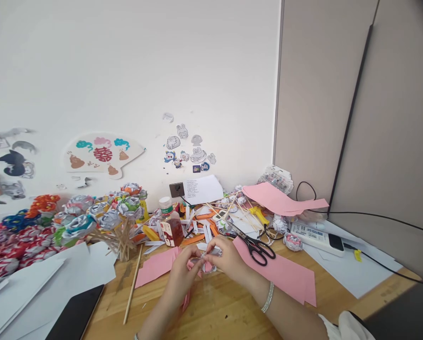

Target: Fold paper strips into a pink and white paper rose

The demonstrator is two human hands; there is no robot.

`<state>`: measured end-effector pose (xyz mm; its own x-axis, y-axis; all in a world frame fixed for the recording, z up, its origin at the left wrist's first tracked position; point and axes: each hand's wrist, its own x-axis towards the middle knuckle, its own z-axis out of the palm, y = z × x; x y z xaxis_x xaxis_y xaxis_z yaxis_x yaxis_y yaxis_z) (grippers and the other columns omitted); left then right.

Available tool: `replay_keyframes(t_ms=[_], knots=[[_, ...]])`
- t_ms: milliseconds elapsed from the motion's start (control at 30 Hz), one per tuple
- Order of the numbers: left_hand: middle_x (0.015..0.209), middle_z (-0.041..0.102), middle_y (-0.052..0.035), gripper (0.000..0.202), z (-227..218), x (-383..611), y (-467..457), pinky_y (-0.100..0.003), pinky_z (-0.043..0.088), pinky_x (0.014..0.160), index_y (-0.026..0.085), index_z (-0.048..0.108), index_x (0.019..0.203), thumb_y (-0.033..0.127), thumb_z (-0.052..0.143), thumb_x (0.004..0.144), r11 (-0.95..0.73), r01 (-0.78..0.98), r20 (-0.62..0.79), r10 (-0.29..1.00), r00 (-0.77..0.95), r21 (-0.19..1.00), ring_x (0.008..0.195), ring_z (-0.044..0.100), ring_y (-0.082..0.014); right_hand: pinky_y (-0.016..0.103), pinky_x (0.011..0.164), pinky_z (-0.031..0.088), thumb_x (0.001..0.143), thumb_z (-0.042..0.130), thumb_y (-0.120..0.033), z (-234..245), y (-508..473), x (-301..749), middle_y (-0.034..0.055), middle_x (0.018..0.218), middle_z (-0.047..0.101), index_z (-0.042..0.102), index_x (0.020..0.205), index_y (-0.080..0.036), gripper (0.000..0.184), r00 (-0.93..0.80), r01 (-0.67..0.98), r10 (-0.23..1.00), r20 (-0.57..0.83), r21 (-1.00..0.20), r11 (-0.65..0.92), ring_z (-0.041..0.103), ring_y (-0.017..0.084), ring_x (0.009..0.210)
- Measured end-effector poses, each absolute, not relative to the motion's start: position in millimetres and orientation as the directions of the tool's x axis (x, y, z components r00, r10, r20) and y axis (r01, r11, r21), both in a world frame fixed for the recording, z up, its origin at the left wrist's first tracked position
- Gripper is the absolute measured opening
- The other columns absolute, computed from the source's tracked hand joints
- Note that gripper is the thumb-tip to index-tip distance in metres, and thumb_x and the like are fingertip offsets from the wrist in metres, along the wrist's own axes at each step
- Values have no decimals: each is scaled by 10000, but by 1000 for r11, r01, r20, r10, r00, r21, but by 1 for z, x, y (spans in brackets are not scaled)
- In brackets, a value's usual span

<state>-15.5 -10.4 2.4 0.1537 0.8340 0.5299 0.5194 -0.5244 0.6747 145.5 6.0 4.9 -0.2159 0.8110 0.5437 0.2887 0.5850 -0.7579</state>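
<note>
My left hand and my right hand meet over the wooden table, fingers pinched together on a small folded paper piece of pink and printed white. The right wrist wears a silver bracelet. Pink paper sheets lie under and beside the hands. Black-handled scissors rest just right of my right hand. A thin wooden stick lies to the left of my left hand.
Rolled paper roses on sticks crowd the back left. A glue bottle, paper strips and skewers clutter the middle. A dark tablet and white sheets lie front left. A white device with cables sits at right.
</note>
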Motion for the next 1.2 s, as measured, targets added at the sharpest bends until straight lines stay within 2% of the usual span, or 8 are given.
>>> replay_keyframes(t_ms=[200,267,367,467,633,800,967,1200], knots=[[730,599,-20,106,1,-17,-12,-277,428,655,201,551,705,280,584,768,-568,507,571,803,169,649,720,558,-186,260,731,406,666,707,-71,9,5,147,-9,753,593,615,705,-186,151,-257,244,753,606,-713,657,552,158,789],[719,582,-14,139,1,-16,-12,-281,434,656,198,542,697,308,593,765,-544,470,543,826,153,695,716,557,-184,263,743,405,673,701,-85,12,5,149,-8,750,603,626,702,-187,129,-264,208,757,598,-731,650,552,156,793],[708,547,6,203,0,-14,-10,-262,440,574,193,525,713,374,611,744,-416,320,389,909,148,851,647,552,-163,247,668,419,695,671,-126,11,8,151,-11,738,610,632,729,-183,76,-300,86,845,443,-870,486,557,139,731],[664,523,29,271,-1,-14,-7,-240,422,536,184,505,685,399,669,680,-307,197,266,941,209,931,596,534,-138,220,545,397,669,696,-202,5,14,154,-29,666,578,614,737,-166,112,-393,-32,889,235,-970,242,528,113,609],[597,524,44,323,-3,-17,-1,-222,371,547,164,507,644,399,726,612,-227,176,178,950,258,958,569,491,-109,214,558,386,563,791,-279,-9,23,155,-39,629,568,605,719,-142,278,-470,-47,873,133,-991,125,514,95,596],[535,525,56,378,-1,-19,-1,-216,332,512,162,512,612,418,773,513,-100,223,30,955,295,970,513,471,-96,206,549,384,491,823,-291,-17,25,154,-45,608,578,572,684,-139,351,-558,-75,828,53,-997,13,514,86,567],[524,559,46,362,1,-19,-2,-218,326,504,158,540,623,414,762,497,-53,277,-31,956,292,959,501,487,-102,195,519,368,498,803,-227,-22,28,152,-60,564,565,563,653,-143,298,-541,-22,840,47,-999,42,507,80,535],[518,561,41,307,-5,-18,-3,-216,334,488,166,528,602,387,732,543,-139,299,58,963,264,944,499,490,-109,183,495,354,577,705,-93,-22,27,151,-68,543,549,563,640,-147,164,-481,120,871,96,-977,174,494,77,513]])
